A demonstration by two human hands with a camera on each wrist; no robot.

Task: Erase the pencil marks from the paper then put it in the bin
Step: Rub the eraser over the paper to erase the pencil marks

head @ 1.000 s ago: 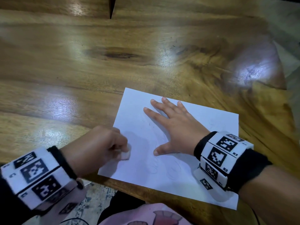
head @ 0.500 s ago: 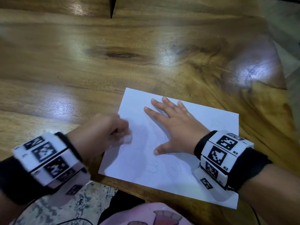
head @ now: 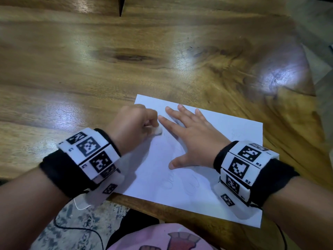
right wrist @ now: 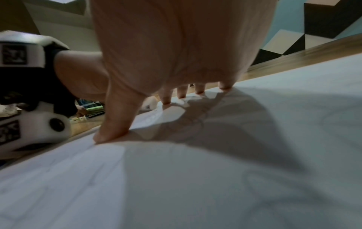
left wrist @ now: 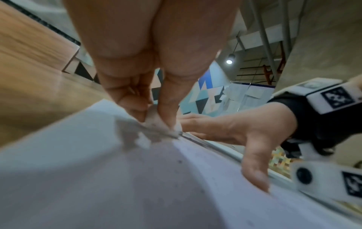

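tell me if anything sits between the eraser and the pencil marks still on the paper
Partly. The eraser in the left hand already touches the paper. The right hand lies flat across the middle, covering some marks; those near the front edge are clear.

Hall: geometric mural (left wrist: 205,93), wooden table (head: 90,78)

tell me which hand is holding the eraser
The left hand: its curled fingers pinch the white eraser against the paper. The right hand lies flat, fingers spread, holding nothing.
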